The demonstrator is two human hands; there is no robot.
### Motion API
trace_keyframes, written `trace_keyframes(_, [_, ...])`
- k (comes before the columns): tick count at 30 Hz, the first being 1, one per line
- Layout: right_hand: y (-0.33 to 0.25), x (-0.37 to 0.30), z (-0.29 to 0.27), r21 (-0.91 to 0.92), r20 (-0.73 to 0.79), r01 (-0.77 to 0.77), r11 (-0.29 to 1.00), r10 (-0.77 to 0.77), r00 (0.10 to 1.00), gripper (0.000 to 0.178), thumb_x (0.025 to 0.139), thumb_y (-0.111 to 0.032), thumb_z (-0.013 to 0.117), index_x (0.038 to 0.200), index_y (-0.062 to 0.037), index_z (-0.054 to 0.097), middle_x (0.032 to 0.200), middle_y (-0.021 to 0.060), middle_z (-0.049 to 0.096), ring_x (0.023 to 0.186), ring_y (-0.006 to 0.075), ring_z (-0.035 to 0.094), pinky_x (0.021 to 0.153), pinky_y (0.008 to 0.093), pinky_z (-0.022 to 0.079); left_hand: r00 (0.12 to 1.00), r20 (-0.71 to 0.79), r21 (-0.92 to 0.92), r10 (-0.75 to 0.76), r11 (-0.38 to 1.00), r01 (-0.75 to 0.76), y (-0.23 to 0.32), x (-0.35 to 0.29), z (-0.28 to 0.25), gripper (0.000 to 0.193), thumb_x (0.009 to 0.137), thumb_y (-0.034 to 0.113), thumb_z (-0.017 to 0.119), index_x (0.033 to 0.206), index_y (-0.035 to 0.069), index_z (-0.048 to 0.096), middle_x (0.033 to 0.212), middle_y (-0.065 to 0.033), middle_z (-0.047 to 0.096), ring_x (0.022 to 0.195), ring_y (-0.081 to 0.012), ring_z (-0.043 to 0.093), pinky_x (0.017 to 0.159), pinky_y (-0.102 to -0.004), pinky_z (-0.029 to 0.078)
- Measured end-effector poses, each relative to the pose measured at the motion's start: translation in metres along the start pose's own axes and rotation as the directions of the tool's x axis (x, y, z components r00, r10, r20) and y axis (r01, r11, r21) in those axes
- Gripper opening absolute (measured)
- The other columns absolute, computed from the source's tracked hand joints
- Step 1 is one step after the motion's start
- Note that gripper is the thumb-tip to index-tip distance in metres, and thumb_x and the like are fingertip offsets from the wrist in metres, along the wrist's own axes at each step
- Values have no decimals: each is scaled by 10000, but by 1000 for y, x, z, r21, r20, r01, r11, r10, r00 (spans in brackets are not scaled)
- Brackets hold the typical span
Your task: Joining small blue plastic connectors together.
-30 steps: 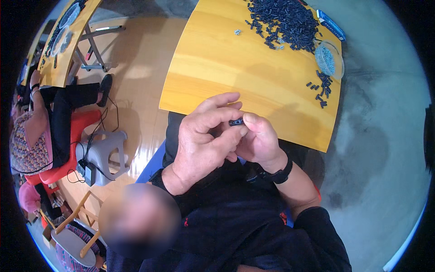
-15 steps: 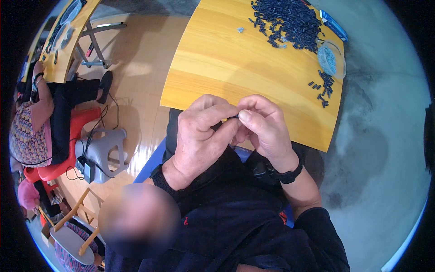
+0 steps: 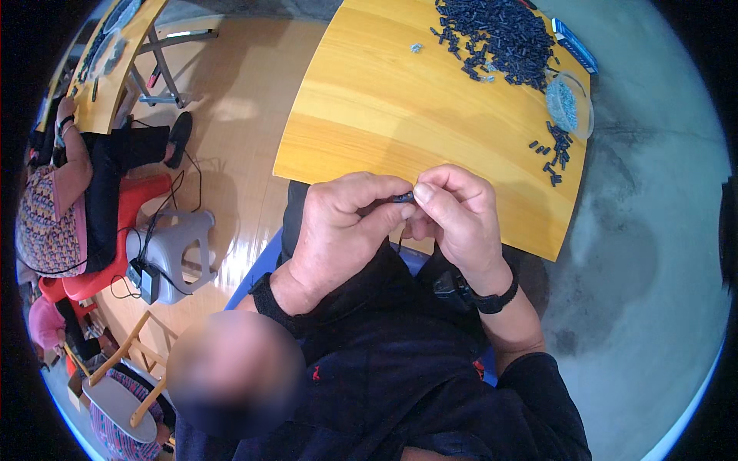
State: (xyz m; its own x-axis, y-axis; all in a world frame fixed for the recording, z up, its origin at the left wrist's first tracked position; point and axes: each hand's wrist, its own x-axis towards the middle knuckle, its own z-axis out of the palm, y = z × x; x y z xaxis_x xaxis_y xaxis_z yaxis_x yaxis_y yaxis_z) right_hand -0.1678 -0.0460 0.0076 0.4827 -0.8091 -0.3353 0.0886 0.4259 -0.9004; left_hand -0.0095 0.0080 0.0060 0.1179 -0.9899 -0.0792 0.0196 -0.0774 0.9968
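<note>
My left hand point(image 3: 344, 227) pinches a small black cylindrical piece point(image 3: 402, 197) between thumb and index finger, just past the table's near edge. At the piece's right end, the thumb and index finger of my right hand point(image 3: 461, 219) are pressed together; whatever they grip is too small to make out. Beyond my hands lies the yellow wooden table point(image 3: 369, 115). A big heap of similar black pieces point(image 3: 503, 42) covers its far right part, with a smaller scatter of them point(image 3: 560, 150) near the right edge.
A clear round tub point(image 3: 565, 104) with small light-blue bits stands at the table's right edge, near a blue box point(image 3: 575, 46). A tiny silvery cluster point(image 3: 416, 48) lies left of the heap. To the left are a grey stool point(image 3: 177, 250), cables and a seated person point(image 3: 58, 215).
More of the black piece now shows between my fingertips. My right hand has shifted slightly right, and the view has moved a little.
</note>
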Motion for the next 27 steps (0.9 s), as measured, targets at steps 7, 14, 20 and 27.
trace_keyframes(7, [-2, 1, 2, -31, -11, -26, 999, 25, 1000, 145, 916, -125, 601, 860, 7, 618, 675, 21, 600, 537, 65, 544, 490, 213, 444, 999, 11, -3, -44, 999, 44, 6, 0, -1, 144, 795, -31, 688, 938, -13, 687, 819, -111, 681, 729, -161, 657, 646, -266, 515])
trace_keyframes(14, [-1, 1, -2, -4, -8, 22, 1000, -22, 1000, 135, 912, -109, 591, 852, 11, 604, 648, 27, 591, 525, 80, 558, 493, 226, 459, 999, 6, 61, -49, 997, 49, -2, 0, -3, 145, 790, -36, 712, 929, -9, 687, 843, -69, 688, 771, -107, 640, 690, -233, 517])
trace_keyframes(20, [-8, 2, -6, 6, 9, 10, 1000, -10, 1000, 120, 906, -90, 577, 861, 21, 588, 640, 42, 591, 518, 97, 563, 507, 246, 480, 992, -33, -78, -118, 990, 115, -1, -2, 1, 163, 792, -38, 717, 948, -3, 682, 857, -50, 691, 787, -89, 636, 699, -222, 522])
trace_keyframes(27, [-6, 1, -4, 38, 11, 30, 999, -30, 999, 123, 912, -90, 572, 862, 21, 588, 652, 48, 595, 532, 98, 568, 513, 244, 482, 993, -12, -181, -116, 977, 112, -4, -3, 2, 176, 809, -63, 692, 974, -10, 665, 879, -57, 687, 799, -94, 639, 719, -221, 528])
